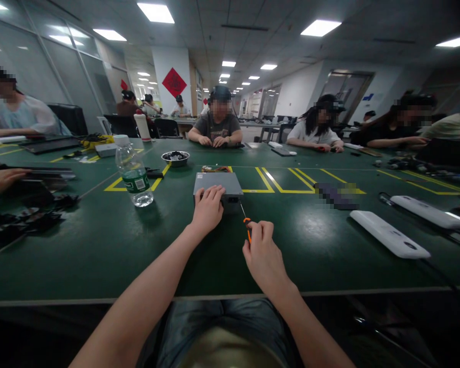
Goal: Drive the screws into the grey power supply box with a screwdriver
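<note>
A grey metal computer power supply [218,183] lies on the green table in front of me, its socket side facing me and a bundle of coloured wires [216,169] at its far edge. My left hand [208,207] rests on the near left part of the box, fingers laid out over its top and front. In my right hand [264,250] is a screwdriver [247,225] with an orange and dark handle, gripped between thumb and fingers. Its thin shaft points up and left, with the tip at the right front corner of the box; whether it sits in a screw is too small to tell.
A water bottle [134,174] stands left of the box, with a metal bowl [175,158] of small dark parts behind it. Dark scrap pieces [26,220] lie at left. White power banks [389,234] with cables lie at right. Several people sit around the table [138,266].
</note>
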`<act>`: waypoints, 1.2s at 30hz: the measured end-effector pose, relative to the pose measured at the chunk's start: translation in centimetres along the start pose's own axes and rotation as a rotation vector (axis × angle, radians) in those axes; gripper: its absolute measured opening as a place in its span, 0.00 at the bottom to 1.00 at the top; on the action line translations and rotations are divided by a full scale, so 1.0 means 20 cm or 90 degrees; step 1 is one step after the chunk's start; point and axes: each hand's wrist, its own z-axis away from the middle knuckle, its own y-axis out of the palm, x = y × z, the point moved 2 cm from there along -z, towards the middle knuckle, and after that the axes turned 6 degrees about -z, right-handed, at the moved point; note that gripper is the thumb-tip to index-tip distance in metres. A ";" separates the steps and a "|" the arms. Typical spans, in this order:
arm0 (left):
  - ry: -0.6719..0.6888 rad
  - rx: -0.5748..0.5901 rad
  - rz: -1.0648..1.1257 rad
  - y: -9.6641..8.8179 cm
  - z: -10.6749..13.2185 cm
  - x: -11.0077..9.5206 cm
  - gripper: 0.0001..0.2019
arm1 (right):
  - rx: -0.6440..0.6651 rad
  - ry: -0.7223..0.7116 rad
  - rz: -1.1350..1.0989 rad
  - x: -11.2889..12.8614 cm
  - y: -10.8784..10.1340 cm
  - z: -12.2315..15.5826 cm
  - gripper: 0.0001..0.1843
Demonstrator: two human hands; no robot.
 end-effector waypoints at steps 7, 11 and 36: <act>0.014 0.036 -0.017 -0.02 0.00 -0.01 0.22 | -0.029 -0.037 0.053 0.01 -0.07 -0.02 0.13; 0.023 0.062 -0.036 -0.02 0.00 0.00 0.22 | -0.024 0.034 0.097 -0.03 -0.09 -0.06 0.16; 0.080 0.103 -0.099 -0.03 0.04 -0.04 0.32 | -0.115 0.040 -0.106 -0.07 -0.07 -0.06 0.14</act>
